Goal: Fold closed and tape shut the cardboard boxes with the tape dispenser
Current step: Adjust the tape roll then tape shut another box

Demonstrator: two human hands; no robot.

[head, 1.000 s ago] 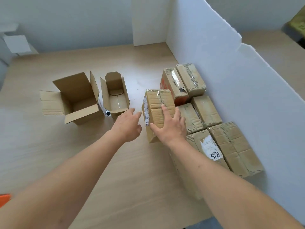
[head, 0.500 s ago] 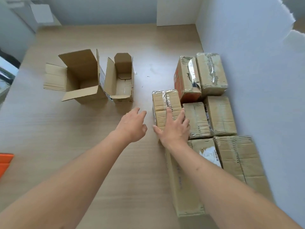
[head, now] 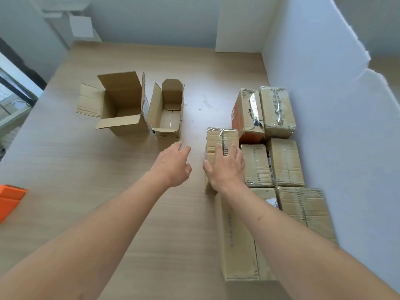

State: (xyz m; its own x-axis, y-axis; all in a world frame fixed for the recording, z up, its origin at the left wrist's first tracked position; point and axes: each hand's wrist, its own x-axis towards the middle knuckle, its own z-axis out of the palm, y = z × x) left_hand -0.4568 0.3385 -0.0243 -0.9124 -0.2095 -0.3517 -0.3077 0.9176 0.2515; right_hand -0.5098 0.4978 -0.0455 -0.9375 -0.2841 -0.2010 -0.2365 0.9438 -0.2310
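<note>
Looking down past both forearms, we count seven taped boxes along the right of the counter (head: 108, 213), beside a white board (head: 335, 126). Nearest lies a long box (head: 236, 241) under our right forearm, with a wide box (head: 309, 211) touching it on the board side. Beyond them sits a pair (head: 272, 165) side by side, and farthest back another pair (head: 264, 113), the left one showing an orange side. The seventh, a small box (head: 218, 139), stands left of the middle pair. Our right hand (head: 226, 169) rests flat on its top, fingers straight and slightly spread, thumb down its left side. Our left hand (head: 173, 164) hovers over bare counter just left of it, fingers relaxed and apart, holding nothing.

Farther off on the left stand two open boxes, touching: a larger one (head: 121, 105) with flaps spread, and a narrow one (head: 167, 109). An orange thing (head: 9, 199) lies at the near left edge; we cannot tell whether it is the dispenser.
</note>
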